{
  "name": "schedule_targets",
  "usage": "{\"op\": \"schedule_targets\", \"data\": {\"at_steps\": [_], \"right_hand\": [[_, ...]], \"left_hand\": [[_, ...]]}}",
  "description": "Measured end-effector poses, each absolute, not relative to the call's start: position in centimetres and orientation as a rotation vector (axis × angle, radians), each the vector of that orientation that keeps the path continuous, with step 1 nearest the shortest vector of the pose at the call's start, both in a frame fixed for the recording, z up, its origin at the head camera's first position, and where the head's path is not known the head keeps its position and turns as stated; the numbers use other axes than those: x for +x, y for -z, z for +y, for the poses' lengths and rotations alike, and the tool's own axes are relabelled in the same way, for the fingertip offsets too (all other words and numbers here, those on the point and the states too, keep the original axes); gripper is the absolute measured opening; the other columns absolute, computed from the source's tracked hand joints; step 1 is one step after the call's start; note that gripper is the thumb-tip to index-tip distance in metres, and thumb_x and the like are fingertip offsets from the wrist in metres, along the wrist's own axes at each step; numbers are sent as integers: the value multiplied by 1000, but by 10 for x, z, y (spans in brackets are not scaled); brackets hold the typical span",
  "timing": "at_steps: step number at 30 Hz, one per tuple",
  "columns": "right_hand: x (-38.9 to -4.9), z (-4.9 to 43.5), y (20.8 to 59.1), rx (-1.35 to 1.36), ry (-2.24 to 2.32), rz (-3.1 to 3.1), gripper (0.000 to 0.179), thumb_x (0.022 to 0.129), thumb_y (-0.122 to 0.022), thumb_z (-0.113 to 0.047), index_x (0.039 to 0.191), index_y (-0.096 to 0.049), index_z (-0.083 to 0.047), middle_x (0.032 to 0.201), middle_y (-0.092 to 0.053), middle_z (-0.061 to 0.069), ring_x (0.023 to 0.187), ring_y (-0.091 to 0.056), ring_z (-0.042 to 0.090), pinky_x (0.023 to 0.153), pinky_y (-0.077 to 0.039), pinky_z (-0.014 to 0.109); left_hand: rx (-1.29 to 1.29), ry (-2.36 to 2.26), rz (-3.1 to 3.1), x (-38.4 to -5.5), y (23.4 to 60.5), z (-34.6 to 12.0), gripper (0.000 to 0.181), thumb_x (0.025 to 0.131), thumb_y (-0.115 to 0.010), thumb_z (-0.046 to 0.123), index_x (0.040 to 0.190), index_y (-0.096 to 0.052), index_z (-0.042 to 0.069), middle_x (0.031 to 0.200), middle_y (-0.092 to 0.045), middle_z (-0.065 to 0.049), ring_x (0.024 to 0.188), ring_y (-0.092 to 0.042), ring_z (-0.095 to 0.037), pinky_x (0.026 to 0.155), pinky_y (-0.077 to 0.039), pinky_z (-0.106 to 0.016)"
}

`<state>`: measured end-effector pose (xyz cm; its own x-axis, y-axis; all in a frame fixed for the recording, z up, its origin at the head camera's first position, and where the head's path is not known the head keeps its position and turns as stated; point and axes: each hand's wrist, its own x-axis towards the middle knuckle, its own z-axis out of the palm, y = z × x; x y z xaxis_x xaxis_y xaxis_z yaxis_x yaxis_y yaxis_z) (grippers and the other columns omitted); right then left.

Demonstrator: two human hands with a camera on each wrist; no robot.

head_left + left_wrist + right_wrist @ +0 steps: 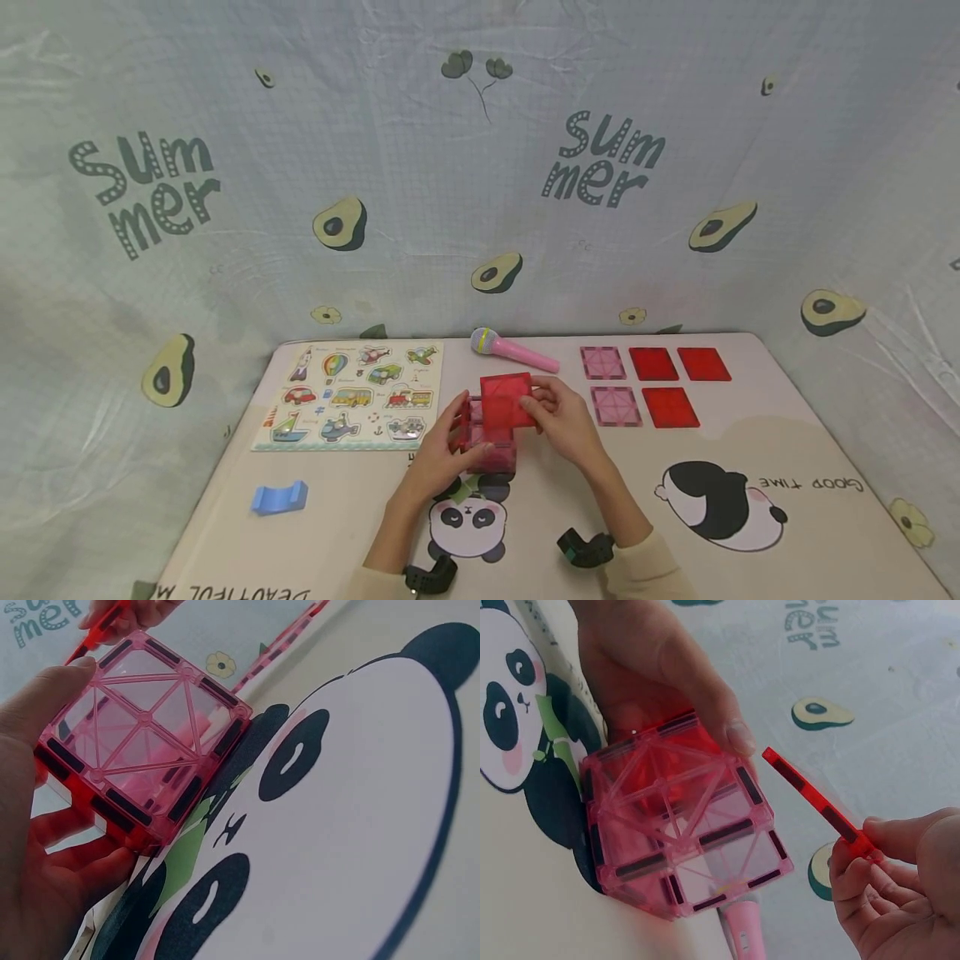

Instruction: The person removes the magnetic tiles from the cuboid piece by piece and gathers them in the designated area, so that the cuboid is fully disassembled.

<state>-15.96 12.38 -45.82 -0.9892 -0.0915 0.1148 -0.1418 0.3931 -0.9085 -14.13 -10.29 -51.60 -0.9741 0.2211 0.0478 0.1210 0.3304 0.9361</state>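
Note:
On the table's middle stands a box-shaped build of see-through magnetic tiles (495,460), pink on several sides and red on the side by my left palm. My left hand (435,458) grips this build, with the thumb at its upper edge and fingers along the red side, as the left wrist view shows. Between thumb and fingers, my right hand (564,423) pinches a red square magnetic tile (821,801) by one edge. That tile is tilted just above the build; the right wrist view shows a gap between them.
At the right lie two pink tiles (617,407) and three red tiles (671,407), flat in rows. A pink toy microphone (521,352) lies behind the build. Leftward are a vehicle puzzle board (315,425) and a blue curved block (280,498). A printed curtain (420,167) hangs behind.

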Motion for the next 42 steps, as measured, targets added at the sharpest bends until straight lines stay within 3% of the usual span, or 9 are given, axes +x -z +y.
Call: {"op": "schedule_targets", "data": {"at_steps": [12, 19, 28, 33, 36, 42], "right_hand": [[-159, 161, 460, 127, -1639, -2573, 40, 98, -66, -26, 131, -58, -6, 109, -67, 13, 87, -60, 20, 67, -55, 18], [-160, 183, 458, 106, -1540, -2574, 37, 99, -64, -23, 131, -59, -3, 111, -67, 15, 93, -61, 23, 71, -54, 13], [-157, 213, 463, 32, -1499, -2563, 43, 99, -64, -28, 132, -58, -1, 109, -68, 18, 81, -63, 16, 69, -58, 18], [-154, 233, 464, -40, -1453, -2545, 44, 100, -62, -31, 132, -57, 0, 100, -66, 19, 65, -60, 21, 56, -52, 17], [-153, 246, 462, -70, -1441, -2532, 46, 101, -60, -31, 133, -54, 1, 102, -64, 20, 56, -56, 15, 51, -49, 19], [-150, 271, 459, -137, -1385, -2512, 50, 102, -57, -32, 138, -51, 3, 108, -63, 23, 56, -59, 14, 51, -50, 17]], "left_hand": [[300, -1770, 2460, -140, 519, -102, 88, 87, -76, 35, 159, -27, 23, 158, -41, -8, 141, -47, -40, 110, -46, -54], [300, -1818, 2429, -140, 519, -102, 88, 86, -77, 30, 159, -27, 24, 159, -40, -9, 141, -46, -42, 110, -46, -56], [301, -1764, 2458, -138, 520, -105, 89, 87, -75, 39, 159, -25, 28, 159, -39, -9, 141, -45, -41, 110, -46, -55], [312, -1752, 2465, -139, 519, -104, 90, 87, -75, 44, 159, -24, 28, 159, -39, -8, 142, -45, -41, 110, -46, -54], [315, -1753, 2470, -139, 517, -103, 89, 87, -75, 44, 159, -25, 30, 159, -40, -9, 141, -45, -41, 110, -46, -54], [306, -1749, 2482, -138, 516, -104, 87, 87, -75, 41, 158, -26, 32, 157, -41, -10, 141, -46, -42, 110, -46, -53]]}}
